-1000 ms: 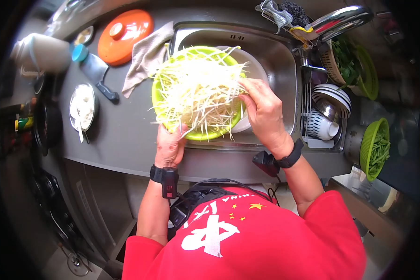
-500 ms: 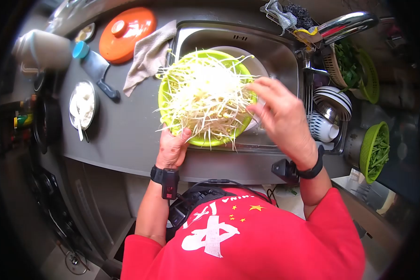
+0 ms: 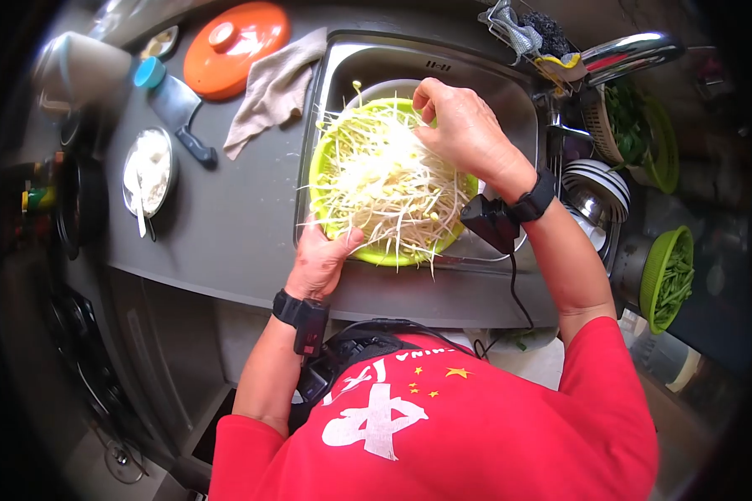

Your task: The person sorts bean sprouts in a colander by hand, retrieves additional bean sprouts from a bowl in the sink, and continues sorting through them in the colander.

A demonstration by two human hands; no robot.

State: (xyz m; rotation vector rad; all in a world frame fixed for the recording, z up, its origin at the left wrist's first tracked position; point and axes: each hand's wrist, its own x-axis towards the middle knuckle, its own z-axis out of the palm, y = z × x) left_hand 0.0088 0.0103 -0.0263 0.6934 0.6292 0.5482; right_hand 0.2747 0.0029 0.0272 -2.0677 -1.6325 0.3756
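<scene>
A yellow-green basket [image 3: 383, 258] heaped with white bean sprouts [image 3: 397, 188] is over the near part of the sink. My left hand [image 3: 320, 260] grips its lower left rim, with the thumb at the edge of the sprouts. Above the basket's upper right side is my right hand [image 3: 459, 125], its fingers curled and pressed together; whatever they may pinch is too small to make out. Behind the basket, a pale round bowl [image 3: 390, 87] shows in part inside the sink.
Left of the sink [image 3: 510, 98] lie a cloth [image 3: 274, 93], an orange lid [image 3: 236, 50], a cleaver [image 3: 175, 108] and a white-filled bowl [image 3: 149, 171]. On the right are a faucet [image 3: 631, 57], stacked bowls [image 3: 597, 188] and a basket of green beans [image 3: 667, 280].
The basket and my left hand have shifted right. My right hand has moved from the basket's right edge up and left over its upper side, with its fingers now curled.
</scene>
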